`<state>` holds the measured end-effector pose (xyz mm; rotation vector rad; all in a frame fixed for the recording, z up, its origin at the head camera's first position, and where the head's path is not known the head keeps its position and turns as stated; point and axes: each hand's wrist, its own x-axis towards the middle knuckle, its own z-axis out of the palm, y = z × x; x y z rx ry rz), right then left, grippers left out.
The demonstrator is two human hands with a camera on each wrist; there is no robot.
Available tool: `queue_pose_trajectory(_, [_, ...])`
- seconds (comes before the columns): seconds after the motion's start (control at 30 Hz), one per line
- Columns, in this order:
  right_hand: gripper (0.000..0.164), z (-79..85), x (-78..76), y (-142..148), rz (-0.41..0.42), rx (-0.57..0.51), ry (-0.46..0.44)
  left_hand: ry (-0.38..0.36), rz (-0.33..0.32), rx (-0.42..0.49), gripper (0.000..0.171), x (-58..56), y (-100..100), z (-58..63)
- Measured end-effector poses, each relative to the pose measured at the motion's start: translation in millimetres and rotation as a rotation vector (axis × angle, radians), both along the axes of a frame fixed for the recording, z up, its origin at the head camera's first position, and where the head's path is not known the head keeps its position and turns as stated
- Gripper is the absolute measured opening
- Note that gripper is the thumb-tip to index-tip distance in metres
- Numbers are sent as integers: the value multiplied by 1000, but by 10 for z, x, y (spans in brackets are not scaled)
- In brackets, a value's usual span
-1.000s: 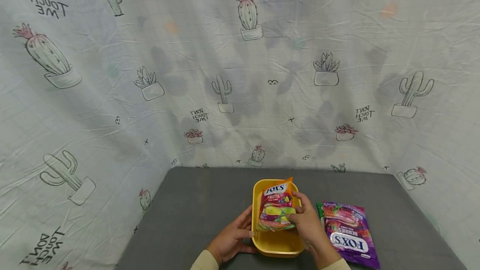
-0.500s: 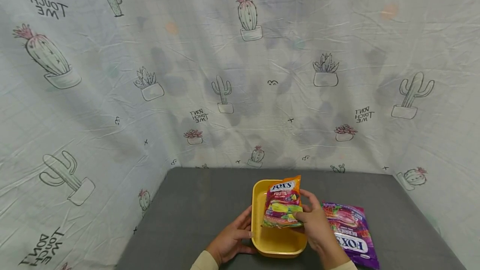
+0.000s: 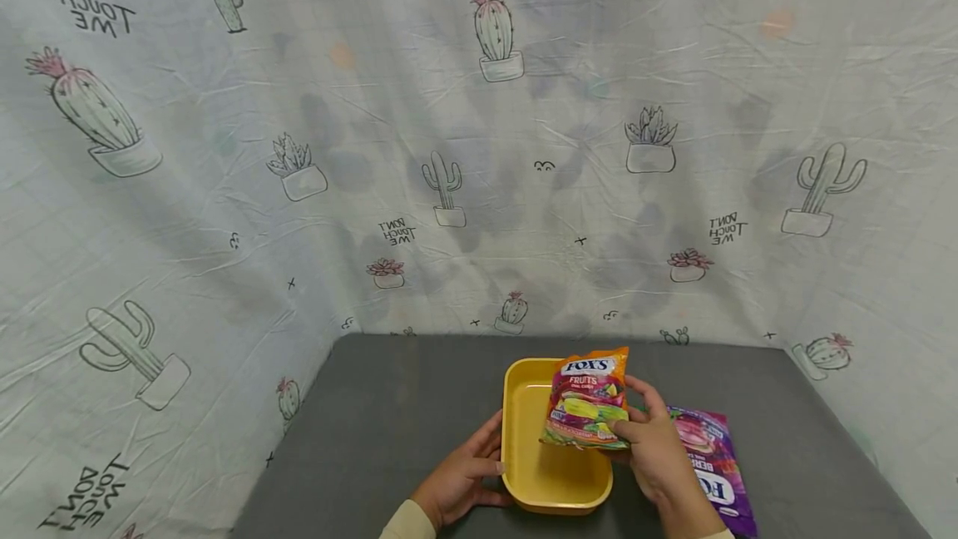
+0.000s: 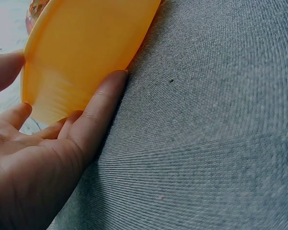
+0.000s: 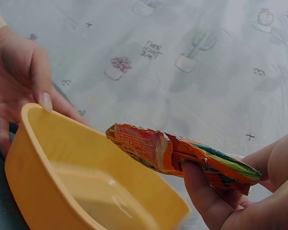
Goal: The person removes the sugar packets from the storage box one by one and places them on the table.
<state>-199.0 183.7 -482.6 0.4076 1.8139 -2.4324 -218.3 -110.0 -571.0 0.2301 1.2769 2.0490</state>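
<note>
A yellow plastic tub (image 3: 550, 481) stands on the grey tabletop in the head view. My left hand (image 3: 464, 472) rests against its left side, fingers spread along the outer wall and thumb at the rim; the left wrist view shows the fingers (image 4: 98, 110) fairly straight on the tub wall (image 4: 86, 52). With my right hand (image 3: 659, 447) I pinch an orange and red candy bag (image 3: 586, 402) by its right edge, thumb on the printed front. Seen from the right wrist, the candy bag (image 5: 168, 155) is held above the tub's rim, its thin side showing.
A purple berries candy bag (image 3: 714, 472) lies on the tabletop (image 3: 397, 406) at the right, partly hidden by my right hand and forearm. A white cloth (image 3: 561, 256) with cactus drawings hangs behind and along both sides.
My right hand has moved right with the orange candy bag, from over the tub's middle to its right rim. It now covers more of the purple bag. My left hand and the tub stay put.
</note>
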Motion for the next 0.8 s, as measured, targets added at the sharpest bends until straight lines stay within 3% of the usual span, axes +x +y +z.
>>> queue_pose_trajectory(0.8, [70, 52, 158, 526, -22, 10, 15, 24, -27, 42, 74, -6, -20, -8])
